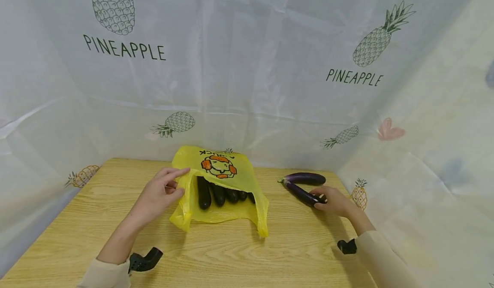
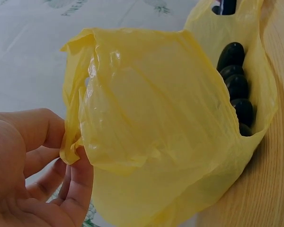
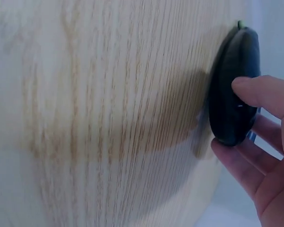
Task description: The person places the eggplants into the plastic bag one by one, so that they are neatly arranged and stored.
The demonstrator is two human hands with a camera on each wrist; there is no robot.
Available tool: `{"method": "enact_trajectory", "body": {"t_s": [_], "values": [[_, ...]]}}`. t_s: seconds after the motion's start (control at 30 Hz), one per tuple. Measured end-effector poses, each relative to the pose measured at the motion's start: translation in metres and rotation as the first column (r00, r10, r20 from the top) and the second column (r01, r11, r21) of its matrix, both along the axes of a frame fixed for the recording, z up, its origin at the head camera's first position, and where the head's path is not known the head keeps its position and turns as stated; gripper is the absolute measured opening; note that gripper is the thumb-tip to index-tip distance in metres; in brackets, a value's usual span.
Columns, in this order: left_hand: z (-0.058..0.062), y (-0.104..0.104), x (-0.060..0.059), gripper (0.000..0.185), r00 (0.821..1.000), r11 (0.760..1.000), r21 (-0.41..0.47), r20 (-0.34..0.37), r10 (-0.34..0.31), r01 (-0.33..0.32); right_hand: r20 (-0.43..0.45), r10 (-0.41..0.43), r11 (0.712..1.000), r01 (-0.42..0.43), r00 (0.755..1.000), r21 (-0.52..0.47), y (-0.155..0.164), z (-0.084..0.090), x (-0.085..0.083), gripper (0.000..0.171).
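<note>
Pinching the bag point(image 1: 245, 177), the left hand point(image 1: 163, 188) holds its mouth raised; on the table point(image 1: 231, 260), the right hand point(image 1: 335, 201) grips the near eggplant point(image 1: 301, 194), beside the far eggplant point(image 1: 308, 178). A slack pinch could drop plastic over the vegetables point(image 1: 218, 195) inside.

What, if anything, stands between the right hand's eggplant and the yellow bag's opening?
Bare tabletop, then the right edge of the yellow bag, since the opening faces the near side. Dark vegetables lie just inside. The other eggplant is behind the held eggplant, out of the line.
</note>
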State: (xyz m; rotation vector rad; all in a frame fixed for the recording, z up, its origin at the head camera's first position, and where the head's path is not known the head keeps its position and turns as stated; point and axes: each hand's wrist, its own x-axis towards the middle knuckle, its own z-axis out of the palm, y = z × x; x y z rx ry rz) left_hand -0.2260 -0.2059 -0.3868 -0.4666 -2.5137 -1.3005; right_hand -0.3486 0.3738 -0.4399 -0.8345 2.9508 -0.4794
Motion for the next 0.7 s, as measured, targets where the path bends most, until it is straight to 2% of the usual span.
{"method": "enact_trajectory", "body": {"t_s": [0.33, 0.5, 0.7], "values": [[0.0, -0.002, 0.002, 0.056, 1.0, 1.0, 0.001, -0.015, 0.005, -0.005, 0.024, 0.03, 0.999, -0.029, 0.999, -0.04, -0.006, -0.002, 0.009, 0.044], [0.0, -0.003, 0.002, 0.056, 1.0, 1.0, 0.002, -0.011, 0.009, -0.009, 0.022, 0.001, 0.997, 0.001, 1.0, -0.08, -0.008, -0.003, 0.021, 0.044], [0.001, -0.004, 0.001, 0.057, 1.0, 1.0, -0.001, -0.008, 0.01, -0.01, 0.026, -0.021, 0.986, 0.025, 0.999, -0.165, -0.013, 0.004, 0.036, 0.045]]}}
